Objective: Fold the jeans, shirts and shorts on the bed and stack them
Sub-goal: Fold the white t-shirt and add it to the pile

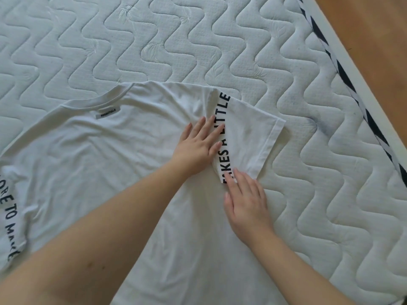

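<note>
Underneath both hands lies the quilted white mattress of the bed, bare beyond the fingertips and out to the right of the right hand, where its striped edge piping runs along a strip of wooden floor

Next in size is the white T-shirt, spread flat with its back up, the collar away from the person and up-left of the left hand, the body running back under both forearms. It looks like thin, soft jersey: light, limp, with no stiffness of its own, likely to wrinkle and to drag on the textured quilting rather than slide, so I judge it wants smoothing by flat palms and lifting by seams or hems, not from the middle of the cloth

The right sleeve lies just beyond the right hand and beside the left, its printed black lettering running along the shoulder seam. The other sleeve, also lettered, sits crumpled far to the left of the left arm

The left hand is open, palm down, fingers spread across the shoulder and touching the lettering. The right hand is also flat and open, fingertips pressing the sleeve's near corner; neither grips anything. A good hold for the fold seems to be the sleeve hem and the shoulder seam

Smallest, a grey label sits below the collar
</note>
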The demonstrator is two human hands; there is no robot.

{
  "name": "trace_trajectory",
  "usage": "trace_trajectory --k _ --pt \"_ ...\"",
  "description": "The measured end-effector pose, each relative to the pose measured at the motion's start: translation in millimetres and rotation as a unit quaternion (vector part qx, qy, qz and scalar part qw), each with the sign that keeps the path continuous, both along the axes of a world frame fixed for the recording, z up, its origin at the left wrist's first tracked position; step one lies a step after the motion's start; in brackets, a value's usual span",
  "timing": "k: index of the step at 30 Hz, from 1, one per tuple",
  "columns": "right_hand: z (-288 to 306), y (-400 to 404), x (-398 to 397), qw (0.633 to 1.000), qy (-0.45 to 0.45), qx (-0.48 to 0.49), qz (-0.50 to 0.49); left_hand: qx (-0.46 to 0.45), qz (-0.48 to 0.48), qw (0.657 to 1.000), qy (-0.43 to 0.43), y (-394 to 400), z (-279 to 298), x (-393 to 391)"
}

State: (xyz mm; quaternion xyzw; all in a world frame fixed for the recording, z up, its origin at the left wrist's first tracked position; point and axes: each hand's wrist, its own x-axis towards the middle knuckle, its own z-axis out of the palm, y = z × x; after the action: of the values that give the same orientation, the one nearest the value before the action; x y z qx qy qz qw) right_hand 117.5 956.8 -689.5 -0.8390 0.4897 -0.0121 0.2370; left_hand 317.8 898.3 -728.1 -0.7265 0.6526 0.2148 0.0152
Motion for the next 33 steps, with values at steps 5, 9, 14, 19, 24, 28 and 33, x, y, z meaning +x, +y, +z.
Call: trace_trajectory --k 5,9,14,19,24,28,33 --pt "11 -53 25 0.990 -0.111 -0.034 -0.079 -0.094 0.010 0.995 0.038 -6 7 25" --pt "13 -101 53 0.992 -0.113 -0.009 -0.055 -0.150 0.150 0.977 -0.003 -5 -1 46" --pt "6 -157 92 0.991 -0.122 0.013 -0.047 -0.104 0.258 0.960 -0.044 -2 -20 66" --pt "-9 -209 132 0.997 -0.053 0.044 -0.034 -0.119 0.244 0.961 -0.052 -4 -29 66" --pt "-14 -243 152 0.998 0.038 0.041 0.002 -0.116 0.232 0.965 -0.049 -3 -32 67" --pt "-7 -261 151 0.995 -0.012 0.097 -0.019 -0.130 0.239 0.962 -0.036 -2 -29 65" --pt "-10 -257 149 0.995 -0.031 0.090 -0.029 -0.100 0.269 0.956 -0.051 -4 -30 65"
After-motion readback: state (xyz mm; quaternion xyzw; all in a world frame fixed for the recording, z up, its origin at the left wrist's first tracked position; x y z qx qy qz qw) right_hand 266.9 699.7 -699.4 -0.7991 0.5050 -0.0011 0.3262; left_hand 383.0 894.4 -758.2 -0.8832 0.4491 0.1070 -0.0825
